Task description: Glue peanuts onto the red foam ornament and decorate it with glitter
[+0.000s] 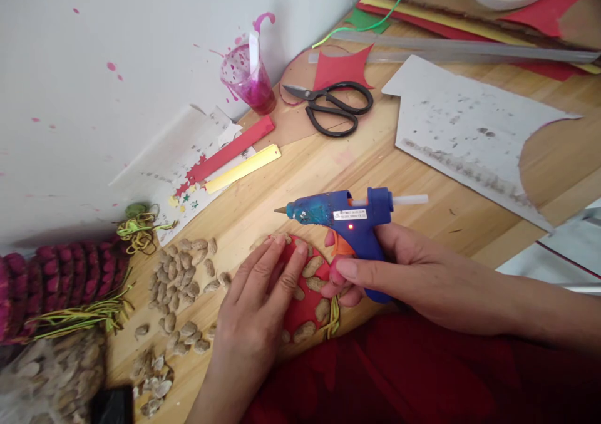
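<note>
In my right hand [375, 267] is a blue hot glue gun [361, 214], its fingers wrapped round the handle by the orange trigger. The nozzle points left, a small red light glows on its side, and a clear glue stick [410, 199] sticks out of the back. My left hand [256, 305] lies with stretched fingers over a red disc [307, 308], fingertips touching it near its far edge. Several peanut shells [313, 265] sit around the disc, and part of it is hidden under the hand. A yellow-green cord [332, 317] shows at its right edge.
Loose peanuts [176, 274] lie left of my left hand, with broken shells [153, 380] nearer. Black-handled scissors [338, 108], a pink-stained cup [248, 79], red [235, 148] and yellow strips [244, 168] and white cardboard [464, 129] lie farther back. A magenta scalloped piece [61, 280] is at left.
</note>
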Motion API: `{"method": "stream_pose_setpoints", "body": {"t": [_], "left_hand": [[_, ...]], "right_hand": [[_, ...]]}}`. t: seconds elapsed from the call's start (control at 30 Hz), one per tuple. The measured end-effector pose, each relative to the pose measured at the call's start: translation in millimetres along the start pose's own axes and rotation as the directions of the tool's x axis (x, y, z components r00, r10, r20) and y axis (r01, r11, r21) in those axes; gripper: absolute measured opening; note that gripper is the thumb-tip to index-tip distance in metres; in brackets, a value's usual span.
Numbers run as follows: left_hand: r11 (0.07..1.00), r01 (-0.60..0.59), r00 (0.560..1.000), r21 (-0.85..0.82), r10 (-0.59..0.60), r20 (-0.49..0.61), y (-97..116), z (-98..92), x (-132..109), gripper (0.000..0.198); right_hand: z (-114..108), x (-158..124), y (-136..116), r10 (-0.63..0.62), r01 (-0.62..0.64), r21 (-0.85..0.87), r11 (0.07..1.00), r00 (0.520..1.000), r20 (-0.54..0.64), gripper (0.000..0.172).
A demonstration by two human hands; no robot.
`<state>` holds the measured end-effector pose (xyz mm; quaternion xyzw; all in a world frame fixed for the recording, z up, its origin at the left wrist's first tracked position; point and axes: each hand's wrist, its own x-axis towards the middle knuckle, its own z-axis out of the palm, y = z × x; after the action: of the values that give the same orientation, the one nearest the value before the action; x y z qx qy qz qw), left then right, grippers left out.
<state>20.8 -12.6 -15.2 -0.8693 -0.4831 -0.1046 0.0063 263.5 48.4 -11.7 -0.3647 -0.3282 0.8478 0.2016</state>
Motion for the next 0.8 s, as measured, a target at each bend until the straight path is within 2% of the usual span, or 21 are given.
{"method": "stream_pose_setpoints", "body": {"t": [0.67, 0.8], "left_hand": [[0.999, -0.004, 0.999, 0.034, 0.005, -0.036, -4.1, 8.4, -5.3, 0.048], [0.998, -0.004, 0.999, 0.056, 0.007, -0.054, -5.0, 10.8, -5.6, 0.048]], "right_hand": [[-2.3, 0.8, 3.1, -0.056, 0.055, -0.092, 0.994, 0.998, -0.002, 0.032], [0.6, 0.7, 3.5, -0.069, 0.067, -0.058, 0.996, 0.997, -0.020, 0.030]]}}
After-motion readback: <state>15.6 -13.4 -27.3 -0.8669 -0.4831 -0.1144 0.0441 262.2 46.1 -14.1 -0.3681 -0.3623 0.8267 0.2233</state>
